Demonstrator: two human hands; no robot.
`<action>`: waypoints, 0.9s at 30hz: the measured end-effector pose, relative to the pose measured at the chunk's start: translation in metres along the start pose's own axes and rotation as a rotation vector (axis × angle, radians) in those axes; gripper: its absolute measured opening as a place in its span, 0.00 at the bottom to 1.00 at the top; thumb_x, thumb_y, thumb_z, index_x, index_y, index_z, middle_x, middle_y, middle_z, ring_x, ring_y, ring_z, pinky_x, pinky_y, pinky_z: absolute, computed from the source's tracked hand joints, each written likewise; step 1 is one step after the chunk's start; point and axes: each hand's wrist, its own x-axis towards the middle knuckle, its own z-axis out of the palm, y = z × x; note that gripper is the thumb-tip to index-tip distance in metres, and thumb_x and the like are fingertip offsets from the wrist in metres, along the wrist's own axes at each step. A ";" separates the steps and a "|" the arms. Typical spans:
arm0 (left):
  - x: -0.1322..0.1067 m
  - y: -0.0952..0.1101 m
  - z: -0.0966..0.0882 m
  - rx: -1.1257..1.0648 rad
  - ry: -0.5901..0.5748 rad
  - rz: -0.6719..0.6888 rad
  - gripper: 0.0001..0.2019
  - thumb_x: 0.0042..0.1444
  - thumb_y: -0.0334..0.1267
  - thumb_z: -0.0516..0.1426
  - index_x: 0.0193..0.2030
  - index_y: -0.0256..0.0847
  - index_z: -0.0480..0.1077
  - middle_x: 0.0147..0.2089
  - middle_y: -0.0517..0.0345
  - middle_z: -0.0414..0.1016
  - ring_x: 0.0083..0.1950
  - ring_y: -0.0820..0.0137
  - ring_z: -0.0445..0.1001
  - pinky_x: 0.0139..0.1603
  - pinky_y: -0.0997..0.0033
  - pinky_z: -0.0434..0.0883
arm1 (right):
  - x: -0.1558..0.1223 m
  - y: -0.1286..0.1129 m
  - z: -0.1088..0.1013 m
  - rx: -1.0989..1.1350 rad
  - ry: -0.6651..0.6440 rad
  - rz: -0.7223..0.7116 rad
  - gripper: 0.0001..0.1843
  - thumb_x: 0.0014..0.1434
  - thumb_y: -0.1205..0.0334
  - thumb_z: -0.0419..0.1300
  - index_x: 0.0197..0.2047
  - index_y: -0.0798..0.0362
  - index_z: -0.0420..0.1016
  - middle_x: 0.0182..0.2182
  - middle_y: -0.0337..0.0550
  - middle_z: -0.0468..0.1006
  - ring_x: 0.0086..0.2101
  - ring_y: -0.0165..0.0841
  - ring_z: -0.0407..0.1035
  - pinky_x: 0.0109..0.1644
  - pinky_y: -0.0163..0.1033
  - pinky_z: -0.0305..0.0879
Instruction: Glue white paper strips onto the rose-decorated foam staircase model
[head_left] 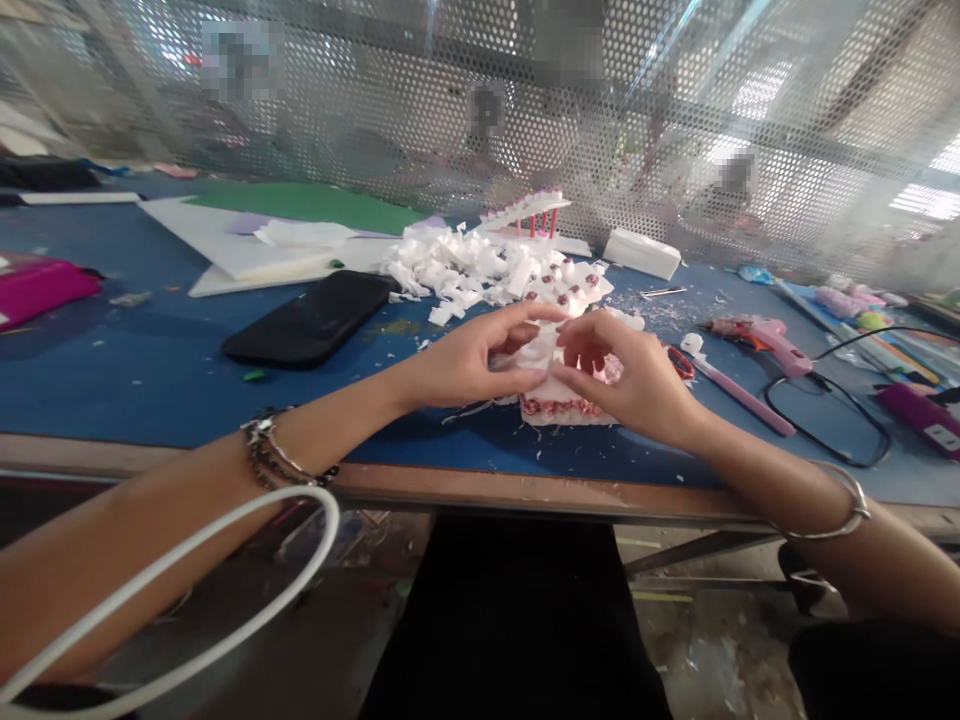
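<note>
Both my hands meet over a small white block-like base [551, 412] edged with pink-red paper-like rosettes, near the front of the table. My left hand [472, 355] is curled, thumb and fingers closed round a crumpled piece of white tissue paper [536, 352]. From the other side, the bent thumb and fingers of my right hand [634, 375] close in on the same piece. My fingers partly hide the paper and the base. Just behind stands a white piece dotted with dark red rosettes [566, 283].
Torn white paper [457, 262] is heaped behind my hands, with a black phone [311, 320] to the left. At right lie a pink glue gun [772, 340] with a black cord and a pink pen-like stick [742, 400]. A perforated metal screen [420, 110] borders the back.
</note>
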 end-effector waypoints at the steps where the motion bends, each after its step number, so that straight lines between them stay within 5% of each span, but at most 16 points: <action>1: 0.001 -0.001 0.000 -0.032 0.023 -0.001 0.27 0.52 0.40 0.56 0.58 0.39 0.56 0.44 0.53 0.70 0.39 0.74 0.70 0.37 0.79 0.67 | 0.000 0.001 0.001 0.016 -0.003 0.018 0.14 0.54 0.57 0.58 0.41 0.56 0.64 0.27 0.36 0.70 0.26 0.21 0.62 0.30 0.29 0.58; 5: 0.003 -0.006 0.001 -0.136 0.092 -0.001 0.29 0.48 0.40 0.58 0.56 0.35 0.56 0.46 0.51 0.70 0.42 0.72 0.71 0.40 0.76 0.68 | 0.000 0.003 0.002 0.031 -0.014 0.030 0.12 0.54 0.60 0.57 0.41 0.56 0.65 0.31 0.38 0.70 0.27 0.21 0.61 0.31 0.29 0.59; 11: 0.004 -0.011 0.001 -0.010 0.100 -0.058 0.15 0.48 0.45 0.59 0.36 0.36 0.65 0.26 0.64 0.62 0.26 0.79 0.62 0.25 0.81 0.61 | 0.000 -0.002 0.000 -0.015 -0.017 -0.018 0.15 0.55 0.65 0.56 0.46 0.57 0.65 0.28 0.36 0.68 0.27 0.21 0.63 0.32 0.29 0.60; 15: 0.004 -0.013 0.001 0.062 0.088 -0.057 0.14 0.50 0.47 0.57 0.29 0.36 0.63 0.22 0.66 0.57 0.23 0.80 0.57 0.23 0.80 0.55 | -0.001 -0.003 -0.001 0.025 -0.004 -0.008 0.18 0.55 0.62 0.57 0.49 0.58 0.64 0.27 0.35 0.68 0.26 0.21 0.63 0.31 0.28 0.60; 21: 0.004 -0.006 0.002 0.280 0.054 0.006 0.15 0.51 0.46 0.55 0.23 0.37 0.59 0.19 0.68 0.50 0.20 0.81 0.49 0.20 0.78 0.48 | 0.002 0.000 -0.001 0.083 0.004 0.030 0.08 0.54 0.60 0.57 0.32 0.57 0.69 0.24 0.35 0.70 0.25 0.20 0.62 0.30 0.28 0.60; 27: 0.005 -0.007 0.003 0.438 0.041 0.065 0.21 0.53 0.50 0.51 0.18 0.39 0.51 0.17 0.66 0.49 0.20 0.80 0.51 0.21 0.77 0.48 | 0.003 -0.001 0.000 0.126 0.002 0.047 0.05 0.53 0.63 0.58 0.29 0.57 0.68 0.23 0.35 0.70 0.25 0.20 0.63 0.30 0.29 0.60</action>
